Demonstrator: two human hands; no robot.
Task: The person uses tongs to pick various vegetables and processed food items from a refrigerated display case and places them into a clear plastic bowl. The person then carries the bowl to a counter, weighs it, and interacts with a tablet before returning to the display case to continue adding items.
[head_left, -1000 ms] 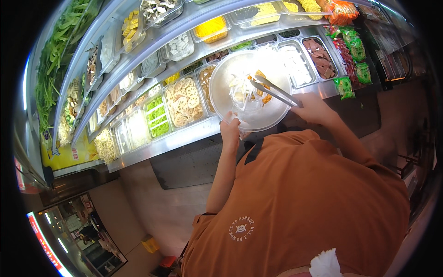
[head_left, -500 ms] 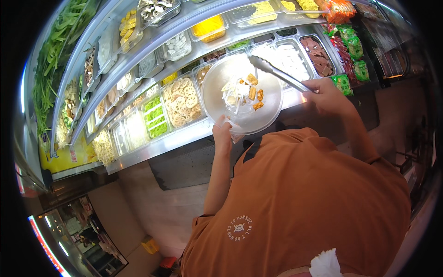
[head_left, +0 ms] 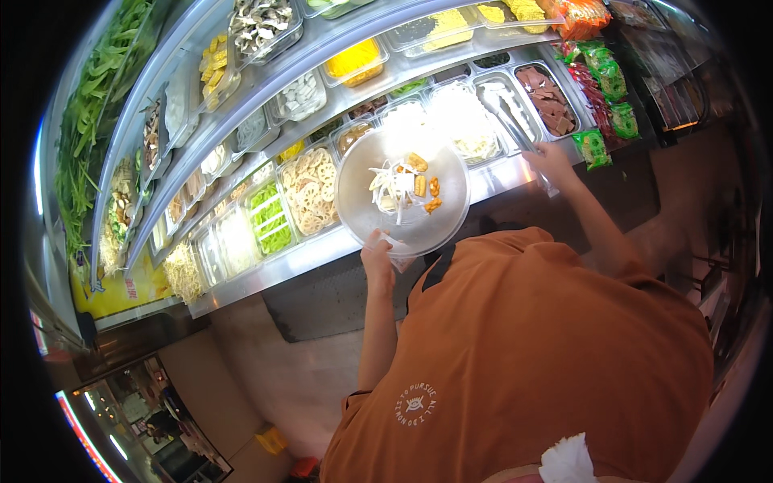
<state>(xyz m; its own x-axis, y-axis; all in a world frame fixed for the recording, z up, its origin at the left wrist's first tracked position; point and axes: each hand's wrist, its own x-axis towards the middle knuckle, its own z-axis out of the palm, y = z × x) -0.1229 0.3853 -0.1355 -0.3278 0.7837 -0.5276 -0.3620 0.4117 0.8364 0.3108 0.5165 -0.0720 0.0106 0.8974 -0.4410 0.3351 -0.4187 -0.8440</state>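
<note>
My left hand (head_left: pixel 377 256) grips the near-left rim of a wide translucent bowl (head_left: pixel 358 219), its fingers closed on the edge. White strips (head_left: pixel 388 197) and several golden-brown fried pieces (head_left: pixel 419 186) lie in the bowl. Metal tongs (head_left: pixel 517 135) are held in my right hand (head_left: pixel 552 164), to the right of the bowl. Their tips reach over a tray of pale white food (head_left: pixel 510 103); glare hides whether they touch it. Beside that tray is one of reddish-brown slices (head_left: pixel 547 98).
Trays of lotus root slices (head_left: pixel 309 196) and green strips (head_left: pixel 274 216) line the counter to the left. Raised shelves hold more tubs, with leafy greens (head_left: pixel 95 133) at far left. Green packets (head_left: pixel 594 150) lie at the right. A metal counter edge (head_left: pixel 266 267) runs along the front.
The tongs have swung from above the bowl to the right, over the pale food tray, with my right hand turning. The bowl and my left hand have shifted slightly left and nearer.
</note>
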